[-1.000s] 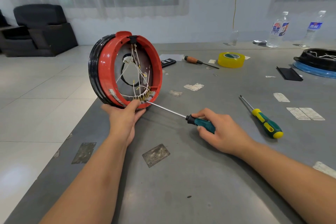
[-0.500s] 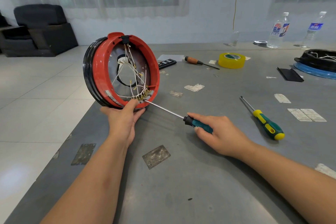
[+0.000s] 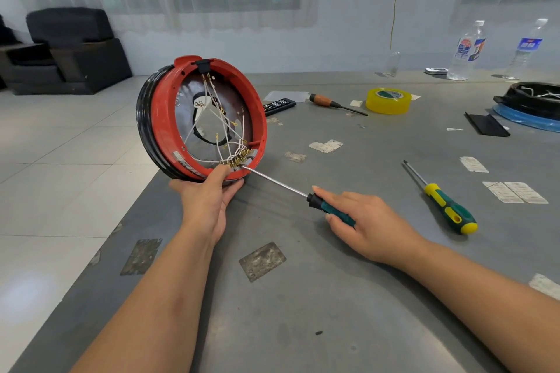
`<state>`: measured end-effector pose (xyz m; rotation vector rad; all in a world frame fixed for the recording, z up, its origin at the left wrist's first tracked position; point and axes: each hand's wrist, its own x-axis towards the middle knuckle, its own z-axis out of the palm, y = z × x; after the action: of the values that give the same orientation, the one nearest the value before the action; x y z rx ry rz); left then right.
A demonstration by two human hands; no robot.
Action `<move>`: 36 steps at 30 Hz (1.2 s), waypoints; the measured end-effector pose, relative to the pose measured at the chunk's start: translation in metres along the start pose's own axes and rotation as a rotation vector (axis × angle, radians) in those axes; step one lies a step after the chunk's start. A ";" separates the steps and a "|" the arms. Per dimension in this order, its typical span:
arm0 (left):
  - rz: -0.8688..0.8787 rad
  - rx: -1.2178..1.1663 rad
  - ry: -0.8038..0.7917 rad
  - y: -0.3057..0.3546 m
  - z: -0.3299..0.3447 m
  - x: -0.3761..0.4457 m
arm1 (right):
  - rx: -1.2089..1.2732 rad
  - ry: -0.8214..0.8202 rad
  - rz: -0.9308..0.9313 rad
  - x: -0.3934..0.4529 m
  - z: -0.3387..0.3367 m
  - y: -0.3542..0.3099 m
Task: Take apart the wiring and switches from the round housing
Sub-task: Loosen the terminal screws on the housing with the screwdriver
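Observation:
The round housing (image 3: 163, 118), red inside with a black outer rim, stands on edge at the table's left side, its open face towards me. White wires (image 3: 216, 118) with brass ring terminals cross its inside and gather at a row of brass connectors (image 3: 238, 158) at the bottom rim. My left hand (image 3: 209, 194) grips the housing's bottom rim, thumb beside the connectors. My right hand (image 3: 363, 221) holds the green-handled screwdriver (image 3: 330, 209); its tip rests at the connector row.
A second green and yellow screwdriver (image 3: 448, 209) lies to the right on the grey table (image 3: 303, 312). Farther back lie a wooden-handled screwdriver (image 3: 325, 101), yellow tape roll (image 3: 388, 100), remote (image 3: 278, 105), two bottles (image 3: 466, 51), and another black housing on a blue ring (image 3: 533, 106).
The housing has turned a little, its open face now more towards me. The right hand and screwdriver shifted slightly left, with the tip still at the connectors.

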<state>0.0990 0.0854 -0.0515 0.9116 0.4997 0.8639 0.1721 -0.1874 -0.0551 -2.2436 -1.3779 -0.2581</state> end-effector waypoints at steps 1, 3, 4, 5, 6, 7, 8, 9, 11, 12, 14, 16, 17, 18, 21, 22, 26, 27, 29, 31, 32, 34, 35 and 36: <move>0.000 0.001 0.004 0.000 0.000 0.000 | -0.019 -0.006 0.001 -0.001 0.000 -0.001; -0.001 0.011 0.009 0.000 0.000 0.000 | 0.001 0.001 0.019 0.000 0.001 -0.003; -0.003 0.016 0.009 0.000 0.000 0.000 | 0.041 0.007 0.046 0.001 0.000 -0.002; -0.004 0.016 0.008 -0.001 0.000 0.001 | 0.091 0.005 0.089 0.002 -0.001 -0.001; -0.003 0.010 0.004 -0.001 0.000 0.001 | 0.151 -0.007 0.143 0.004 -0.003 0.001; -0.001 0.003 0.001 0.000 0.000 0.001 | 0.245 -0.031 0.203 0.005 -0.003 0.003; 0.001 0.000 0.001 0.000 0.000 0.000 | 0.389 -0.061 0.267 0.006 -0.004 0.005; 0.004 0.000 0.003 0.001 0.001 0.000 | 0.573 -0.087 0.329 0.008 -0.005 0.007; 0.010 -0.002 0.005 0.000 0.001 0.000 | 0.856 -0.121 0.422 0.012 -0.007 0.009; 0.012 -0.006 0.003 0.000 0.001 0.000 | 0.921 -0.143 0.449 0.014 -0.010 0.011; 0.012 -0.014 -0.002 0.001 0.002 0.000 | 1.007 -0.186 0.474 0.018 -0.013 0.013; 0.006 -0.019 0.002 0.001 0.001 0.000 | 1.029 -0.207 0.483 0.019 -0.013 0.013; 0.002 -0.023 0.003 0.001 0.001 0.001 | 0.987 -0.201 0.468 0.018 -0.013 0.011; -0.002 -0.026 0.004 0.000 0.000 0.001 | 0.907 -0.180 0.435 0.015 -0.011 0.009; -0.007 0.002 0.013 -0.001 0.000 0.001 | 0.423 -0.071 0.262 0.006 -0.008 0.006; -0.006 0.013 0.014 -0.002 0.000 0.001 | 0.284 -0.039 0.200 0.003 -0.008 0.007; -0.007 0.033 -0.013 -0.003 -0.001 0.000 | 0.093 0.015 0.039 0.001 -0.010 0.003; -0.003 0.036 -0.017 -0.003 -0.001 0.000 | 0.066 0.013 0.022 0.001 -0.010 0.003; 0.005 0.030 -0.022 -0.003 -0.002 0.000 | 0.045 0.014 0.012 0.002 -0.009 0.001; 0.008 0.001 -0.025 -0.003 -0.002 0.000 | 0.049 0.028 0.013 0.002 -0.009 0.000; 0.008 -0.017 -0.025 -0.002 -0.002 0.000 | 0.052 0.034 0.013 0.002 -0.009 0.000; 0.004 -0.042 -0.026 -0.001 -0.002 0.000 | 0.051 0.034 0.008 0.002 -0.011 -0.001; 0.002 -0.048 -0.028 -0.001 -0.003 0.001 | 0.048 0.030 0.007 0.001 -0.011 -0.001; 0.002 -0.049 -0.029 -0.002 -0.003 0.002 | 0.045 0.028 0.006 0.001 -0.012 -0.001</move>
<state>0.0988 0.0874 -0.0545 0.8784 0.4506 0.8595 0.1733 -0.1920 -0.0443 -2.1993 -1.3488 -0.2527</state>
